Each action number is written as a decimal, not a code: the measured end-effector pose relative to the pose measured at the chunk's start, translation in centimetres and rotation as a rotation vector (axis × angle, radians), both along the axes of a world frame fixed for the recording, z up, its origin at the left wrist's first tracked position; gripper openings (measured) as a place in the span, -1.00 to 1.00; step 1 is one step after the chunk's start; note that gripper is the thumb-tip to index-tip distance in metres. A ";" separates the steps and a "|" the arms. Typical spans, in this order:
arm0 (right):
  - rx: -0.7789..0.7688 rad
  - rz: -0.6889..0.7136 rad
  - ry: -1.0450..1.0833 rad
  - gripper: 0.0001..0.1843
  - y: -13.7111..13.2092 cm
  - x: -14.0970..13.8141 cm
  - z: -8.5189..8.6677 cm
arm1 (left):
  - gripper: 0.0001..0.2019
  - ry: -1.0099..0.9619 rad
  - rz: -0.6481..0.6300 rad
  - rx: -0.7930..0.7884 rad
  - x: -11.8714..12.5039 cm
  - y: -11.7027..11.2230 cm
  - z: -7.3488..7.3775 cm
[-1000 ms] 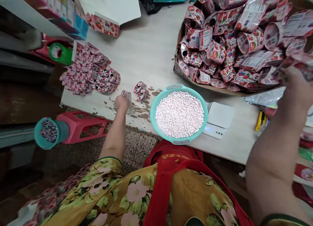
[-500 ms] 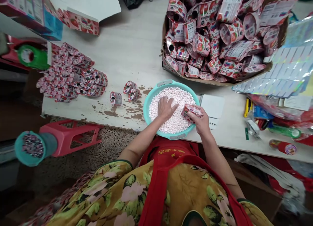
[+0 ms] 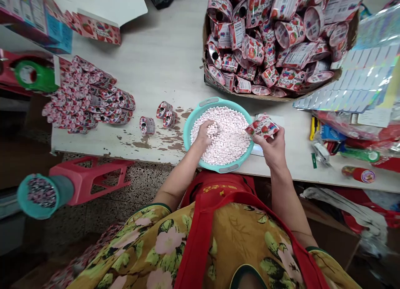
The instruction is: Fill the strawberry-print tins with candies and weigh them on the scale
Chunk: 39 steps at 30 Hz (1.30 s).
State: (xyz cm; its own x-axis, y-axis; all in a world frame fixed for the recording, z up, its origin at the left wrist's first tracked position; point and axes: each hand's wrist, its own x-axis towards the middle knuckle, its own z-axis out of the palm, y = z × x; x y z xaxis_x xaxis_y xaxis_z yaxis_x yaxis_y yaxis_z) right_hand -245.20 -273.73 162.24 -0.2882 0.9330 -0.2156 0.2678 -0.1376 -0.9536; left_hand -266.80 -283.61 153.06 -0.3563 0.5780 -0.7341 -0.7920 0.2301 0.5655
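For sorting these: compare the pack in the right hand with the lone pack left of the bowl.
The held pack is in the right hand, off the table; the lone pack rests on it, untouched. The held pack looks flattish; the lone pack rounded like a tube. Both share pink strawberry print.

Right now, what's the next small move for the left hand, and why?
Probably move the left hand with its candies to the packet: it is cupped in the teal basin, and the right hand holds the packet over the basin's rim.
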 end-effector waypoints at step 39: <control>0.297 0.375 -0.384 -0.68 -5.4 -8.1 -2.4 | -0.51 0.321 0.297 0.237 2.9 3.5 7.1</control>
